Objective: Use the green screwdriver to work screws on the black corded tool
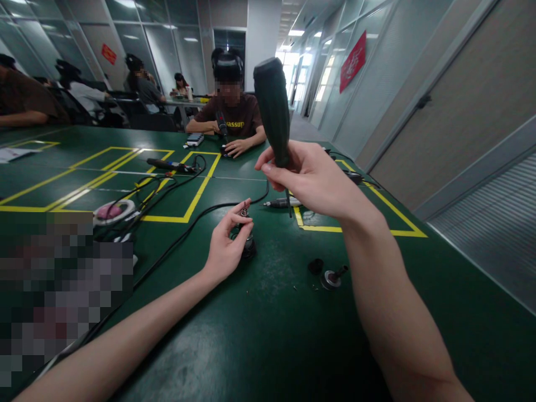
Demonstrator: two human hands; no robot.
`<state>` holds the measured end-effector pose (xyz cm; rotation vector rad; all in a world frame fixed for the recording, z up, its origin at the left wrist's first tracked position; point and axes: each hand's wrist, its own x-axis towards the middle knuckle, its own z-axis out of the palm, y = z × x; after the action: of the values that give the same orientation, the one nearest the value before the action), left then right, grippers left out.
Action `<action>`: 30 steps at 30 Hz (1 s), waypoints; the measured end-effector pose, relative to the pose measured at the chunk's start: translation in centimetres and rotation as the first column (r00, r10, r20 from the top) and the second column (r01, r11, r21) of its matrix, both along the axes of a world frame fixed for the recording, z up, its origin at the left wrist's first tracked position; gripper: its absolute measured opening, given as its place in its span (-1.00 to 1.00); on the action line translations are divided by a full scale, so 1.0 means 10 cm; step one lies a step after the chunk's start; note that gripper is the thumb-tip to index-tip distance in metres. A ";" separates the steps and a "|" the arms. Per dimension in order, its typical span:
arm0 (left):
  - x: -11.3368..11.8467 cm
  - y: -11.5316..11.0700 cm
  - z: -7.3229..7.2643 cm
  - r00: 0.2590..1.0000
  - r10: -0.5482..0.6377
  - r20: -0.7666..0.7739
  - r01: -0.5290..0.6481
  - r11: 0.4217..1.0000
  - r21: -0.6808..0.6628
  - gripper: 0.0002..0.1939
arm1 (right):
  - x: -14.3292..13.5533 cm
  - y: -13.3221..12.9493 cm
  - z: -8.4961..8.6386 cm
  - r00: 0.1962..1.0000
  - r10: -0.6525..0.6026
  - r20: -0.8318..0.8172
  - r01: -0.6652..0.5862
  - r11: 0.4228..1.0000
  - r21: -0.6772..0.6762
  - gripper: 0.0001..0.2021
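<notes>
1. Right hand: closed round the lower handle of a dark screwdriver. Handle up, slightly tilted, thin shaft pointing down; tip is right of the left hand's part, not touching it.
2. Left hand: fingers pinched round a small metal part, standing upright, dark base on the green desk. Fingers hide some of it.
3. Right of that, nearer the wearer: metal disc with a stem, small black cap just beside it. A few tiny bits scattered near.
4. Pen-shaped tool lies behind the screwdriver shaft, partly covered by right hand.
5. Black cable runs left of the left hand; white ring with something pink inside is further left.
6. Co-worker sits opposite, dark tool in one hand.
</notes>
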<state>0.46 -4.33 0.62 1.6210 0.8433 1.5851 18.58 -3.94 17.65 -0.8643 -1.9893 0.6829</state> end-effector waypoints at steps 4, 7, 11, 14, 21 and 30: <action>-0.05 -0.10 0.18 0.999 0.041 0.021 -0.040 0.997 -0.062 -0.77 | 0.00 -0.01 0.00 1.000 0.009 -0.012 -0.009 1.000 -0.003 -0.90; -0.14 -0.24 0.37 0.991 0.111 0.074 -0.102 0.988 -0.119 -0.77 | 0.01 -0.01 0.00 1.000 0.015 -0.027 -0.015 1.000 -0.004 -0.92; -0.29 -0.46 0.51 0.991 0.024 0.129 0.028 0.921 -0.388 -0.76 | 0.05 0.00 0.00 0.998 0.036 -0.056 -0.037 0.999 -0.012 -0.76; -0.40 -0.57 0.44 0.975 -0.221 -0.027 0.161 0.784 -0.599 -0.77 | 0.07 0.00 0.01 0.996 0.049 -0.075 -0.051 0.998 -0.023 -0.58; -0.53 -0.57 0.22 0.785 -0.460 -0.415 0.180 0.810 -0.558 -0.81 | 0.07 0.01 0.01 0.993 0.035 -0.108 -0.038 0.999 -0.018 -0.53; -0.55 -0.52 0.11 0.729 -0.421 -0.539 0.150 0.867 -0.475 -0.74 | 0.08 0.01 0.00 0.997 -0.017 -0.079 0.017 1.000 -0.007 -0.56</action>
<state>-5.07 -9.50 1.69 1.8701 1.0943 0.5607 19.39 -3.84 17.64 -0.8441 -1.9080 0.7035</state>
